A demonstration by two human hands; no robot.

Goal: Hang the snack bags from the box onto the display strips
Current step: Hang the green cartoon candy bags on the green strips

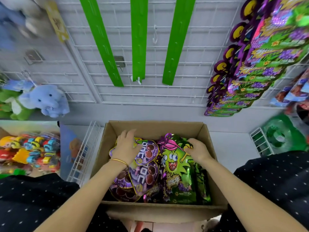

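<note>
— What are the hands doing?
— Left hand [127,147] lies flat, fingers relaxed, on the purple snack bags [148,152] in the box [151,128]. Right hand [197,150] grips the green snack bag [178,166] by its top corner. Display strips [138,39] hang beyond them.

Three green display strips [138,39], one cardboard box [155,127] and one blue plush elephant [48,99] are counted. Two hands are recorded: left hand [124,146], right hand [198,150]. The overlapping snack bags [178,164] could not be counted exactly.
</note>
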